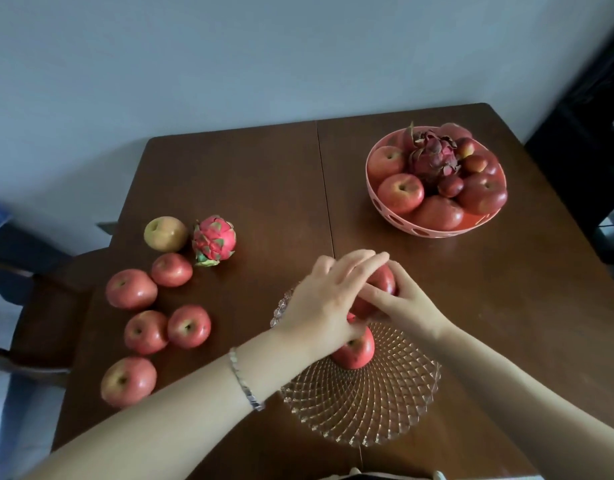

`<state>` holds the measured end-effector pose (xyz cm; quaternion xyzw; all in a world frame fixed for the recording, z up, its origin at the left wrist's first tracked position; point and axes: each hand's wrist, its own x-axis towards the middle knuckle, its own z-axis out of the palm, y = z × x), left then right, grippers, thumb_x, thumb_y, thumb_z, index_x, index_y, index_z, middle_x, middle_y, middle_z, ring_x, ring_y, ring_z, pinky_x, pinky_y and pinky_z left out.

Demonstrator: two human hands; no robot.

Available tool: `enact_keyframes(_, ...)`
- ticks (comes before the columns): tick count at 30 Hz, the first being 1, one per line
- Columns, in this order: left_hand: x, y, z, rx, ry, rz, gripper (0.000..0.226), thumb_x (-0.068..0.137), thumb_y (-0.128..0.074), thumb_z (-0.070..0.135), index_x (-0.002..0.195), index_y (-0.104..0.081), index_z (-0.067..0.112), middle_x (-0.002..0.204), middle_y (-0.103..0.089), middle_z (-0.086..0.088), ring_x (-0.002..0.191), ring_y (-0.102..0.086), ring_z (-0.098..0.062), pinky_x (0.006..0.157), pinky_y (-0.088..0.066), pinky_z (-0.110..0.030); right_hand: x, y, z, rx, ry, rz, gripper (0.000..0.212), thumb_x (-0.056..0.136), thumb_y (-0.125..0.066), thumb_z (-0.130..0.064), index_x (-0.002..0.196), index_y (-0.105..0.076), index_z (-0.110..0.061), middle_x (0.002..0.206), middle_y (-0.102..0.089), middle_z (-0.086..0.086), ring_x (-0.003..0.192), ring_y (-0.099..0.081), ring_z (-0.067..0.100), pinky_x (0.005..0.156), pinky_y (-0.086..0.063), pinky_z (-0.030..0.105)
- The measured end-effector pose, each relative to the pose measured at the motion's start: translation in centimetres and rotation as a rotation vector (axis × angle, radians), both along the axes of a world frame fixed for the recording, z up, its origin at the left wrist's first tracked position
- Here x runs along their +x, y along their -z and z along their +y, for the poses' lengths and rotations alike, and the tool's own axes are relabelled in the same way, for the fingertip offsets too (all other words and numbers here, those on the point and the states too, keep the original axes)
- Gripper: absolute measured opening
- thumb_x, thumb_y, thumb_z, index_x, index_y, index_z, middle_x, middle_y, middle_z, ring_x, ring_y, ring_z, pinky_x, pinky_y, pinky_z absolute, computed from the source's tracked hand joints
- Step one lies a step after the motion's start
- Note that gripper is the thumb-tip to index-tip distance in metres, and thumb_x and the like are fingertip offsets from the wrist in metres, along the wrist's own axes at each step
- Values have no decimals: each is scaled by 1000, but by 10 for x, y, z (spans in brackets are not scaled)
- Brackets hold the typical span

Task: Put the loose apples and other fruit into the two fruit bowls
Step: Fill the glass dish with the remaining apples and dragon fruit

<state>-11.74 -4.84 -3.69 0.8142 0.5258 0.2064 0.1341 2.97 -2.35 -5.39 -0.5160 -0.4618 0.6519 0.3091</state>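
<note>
Probably home: wooden dining table (246,174), chair (49,306).

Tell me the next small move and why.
Probably set the held apple down in the glass bowl beside the resting apple and release: the right hand grips it above the bowl's far rim, the left hand rests over it, and loose apples wait at left.

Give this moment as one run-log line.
right hand grips apple at glass bowl | left hand touches it | pink bowl full

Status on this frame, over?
Right hand grips red apple at glass dish, left hand rests on it. Second apple in dish. Seven fruits loose. Nothing blocking.
</note>
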Motion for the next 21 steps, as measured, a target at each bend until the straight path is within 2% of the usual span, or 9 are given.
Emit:
enact_keyframes(3, 13, 28, -9, -237, -235, -91, 86, 78, -70, 28, 144, -14, 27, 146, -25, -3, 126, -39, -24, 94, -47, -33, 20, 25, -8, -203, 260, 65, 80, 47, -78, -46, 114, -46, -17, 116, -54, 10, 97, -64, 24, 60, -57, 29)
enact_keyframes(6, 19, 51, -13, -612, -605, -239, 75, 87, -54, 44, 145, -10, 26, 141, -25, -10, 115, -49, -26, 85, -46, -28, 29, 47, -14, -381, 375, 150, 80, 54, -78, -36, 120, -43, -6, 117, -54, 17, 98, -64, 30, 63, -58, 34)
enact_keyframes(8, 22, 63, -9, -737, -706, -369, 69, 89, -49, 48, 144, -14, 24, 137, -32, -13, 107, -55, -26, 78, -42, -26, 27, 59, -18, -438, 408, 178, 73, 66, -77, -30, 126, -43, -6, 123, -51, 18, 102, -61, 30, 71, -58, 39)
enact_keyframes(11, 22, 72, -2, -741, -710, -429, 64, 90, -48, 48, 142, -19, 25, 136, -44, -12, 113, -53, -28, 85, -42, -31, 20, 70, -20, -454, 466, 206, 62, 77, -71, -25, 130, -43, -7, 125, -51, 17, 103, -61, 28, 78, -56, 41)
enact_keyframes(14, 22, 79, -2, -750, -709, -471, 63, 91, -46, 46, 144, -17, 27, 137, -45, -12, 122, -44, -28, 96, -38, -34, 16, 73, -17, -413, 498, 131, 60, 79, -70, -24, 128, -42, -2, 123, -53, 20, 104, -60, 29, 82, -54, 42)
enact_keyframes(16, 23, 80, -2, -785, -731, -507, 63, 91, -45, 46, 144, -14, 33, 137, -43, -13, 127, -36, -30, 100, -37, -41, 15, 74, -18, -389, 511, 64, 61, 79, -71, -25, 127, -42, -1, 123, -53, 21, 105, -60, 29, 88, -52, 44)
enact_keyframes(19, 24, 79, -3, -835, -763, -550, 61, 91, -44, 46, 143, -12, 39, 137, -37, -13, 129, -31, -33, 97, -44, -53, 12, 75, -25, -278, 497, -125, 61, 77, -71, -34, 126, -43, -11, 117, -53, 9, 104, -58, 24, 93, -49, 43)
enact_keyframes(21, 25, 77, -2, -845, -780, -572, 61, 91, -45, 45, 142, -13, 41, 137, -36, -13, 125, -37, -33, 95, -46, -54, 11, 75, -29, -184, 466, -298, 60, 78, -67, -42, 128, -43, -17, 110, -53, 2, 99, -55, 19, 90, -45, 37)
